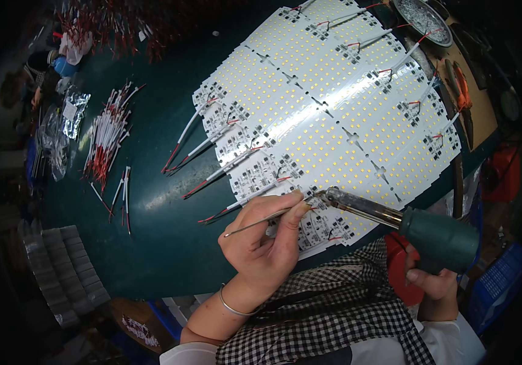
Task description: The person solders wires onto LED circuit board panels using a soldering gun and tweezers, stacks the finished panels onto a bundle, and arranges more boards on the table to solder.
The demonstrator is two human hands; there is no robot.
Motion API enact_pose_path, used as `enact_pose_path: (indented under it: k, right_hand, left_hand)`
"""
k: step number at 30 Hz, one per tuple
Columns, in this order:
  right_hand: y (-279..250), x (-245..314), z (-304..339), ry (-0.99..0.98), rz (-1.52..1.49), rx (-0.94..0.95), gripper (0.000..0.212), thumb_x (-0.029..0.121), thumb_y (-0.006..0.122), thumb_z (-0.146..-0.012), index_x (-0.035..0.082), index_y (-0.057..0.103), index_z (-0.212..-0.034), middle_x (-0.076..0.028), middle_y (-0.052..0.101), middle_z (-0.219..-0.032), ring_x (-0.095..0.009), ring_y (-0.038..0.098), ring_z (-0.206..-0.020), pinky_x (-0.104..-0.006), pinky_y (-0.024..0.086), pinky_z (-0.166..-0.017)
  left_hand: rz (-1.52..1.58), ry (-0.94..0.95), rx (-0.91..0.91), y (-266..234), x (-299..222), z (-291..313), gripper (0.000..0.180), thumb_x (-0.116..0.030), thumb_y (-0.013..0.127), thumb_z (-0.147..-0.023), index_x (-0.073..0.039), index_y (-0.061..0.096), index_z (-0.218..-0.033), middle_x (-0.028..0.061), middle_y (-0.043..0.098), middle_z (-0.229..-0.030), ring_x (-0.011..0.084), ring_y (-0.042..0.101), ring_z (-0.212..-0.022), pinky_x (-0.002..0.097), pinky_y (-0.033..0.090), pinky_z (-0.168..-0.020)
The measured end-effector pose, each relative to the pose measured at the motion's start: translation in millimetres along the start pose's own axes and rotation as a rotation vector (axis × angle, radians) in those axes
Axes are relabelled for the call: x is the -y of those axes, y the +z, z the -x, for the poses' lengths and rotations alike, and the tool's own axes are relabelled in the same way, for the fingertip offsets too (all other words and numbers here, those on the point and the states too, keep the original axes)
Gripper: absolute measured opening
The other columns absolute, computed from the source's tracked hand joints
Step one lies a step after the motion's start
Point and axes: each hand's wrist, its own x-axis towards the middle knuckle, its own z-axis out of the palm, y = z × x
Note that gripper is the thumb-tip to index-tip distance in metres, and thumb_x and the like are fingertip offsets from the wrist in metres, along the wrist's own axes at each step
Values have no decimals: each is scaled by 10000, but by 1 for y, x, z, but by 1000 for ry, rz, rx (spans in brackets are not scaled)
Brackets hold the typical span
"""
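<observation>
The left hand (pixel 264 237) pinches a thin metal rod (pixel 252 225) between thumb and fingers, its far end reaching to the lower part of the white board (pixel 355 106), which lies on the dark green surface (pixel 163 258). The right hand (pixel 436 283) grasps the green soldering iron (pixel 440 240) from below, its fingers partly hidden; the iron's tip is right beside the rod's end, and whether it touches the board cannot be told. The board bears rows of yellow chips, and white wires (pixel 217 172) with red ends jut from its left and right edges. Left of it lie a wire pile (pixel 107 131) and, just below that, a few loose wires (pixel 126 198). Clear bags (pixel 57 143) sit farther left. Beyond the board's upper right are a round dish (pixel 422 23) and an orange-handled tool (pixel 460 88). A checked apron (pixel 322 307) shows beneath the arms.
</observation>
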Motion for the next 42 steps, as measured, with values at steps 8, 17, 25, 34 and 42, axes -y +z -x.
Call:
enact_pose_path:
  k: [8,17,25,34,42]
  right_hand:
    - [-8,0,2,-112,-143,-38,638,54,751,-671,-122,473,-1217,-152,575,-846,-167,562,-521,-272,477,-460]
    - [-14,13,-14,-273,-308,-96,660,106,727,-700,-151,417,-1223,-85,496,-602,-161,518,-428,-276,459,-361]
    - [-58,49,-40,-559,-447,-217,651,158,633,-765,-109,362,-1293,-82,447,-663,-128,465,-452,-244,443,-341]
    - [-99,80,-145,-544,-12,-479,364,118,613,-867,-16,509,-1190,-20,540,-722,-96,508,-536,-225,418,-464]
    - [-84,62,-112,-658,92,-532,449,67,603,-851,-32,486,-1273,-34,542,-747,-84,486,-560,-222,404,-490]
  left_hand:
    - [-21,33,67,-2,2,0,103,53,649,-851,106,628,-936,179,672,-867,159,650,-699,252,542,-636]
    - [-40,30,59,-2,2,2,77,74,636,-846,107,635,-916,163,670,-859,162,650,-689,253,538,-631]
    - [1,-19,34,2,-2,2,62,82,600,-854,96,635,-903,144,663,-824,160,642,-663,257,535,-626]
    - [13,-129,0,0,-6,1,75,34,639,-856,71,653,-920,109,672,-799,133,632,-657,237,518,-626]
    - [163,-179,39,-29,-12,-4,133,4,662,-862,66,643,-979,136,681,-899,156,656,-731,262,553,-665]
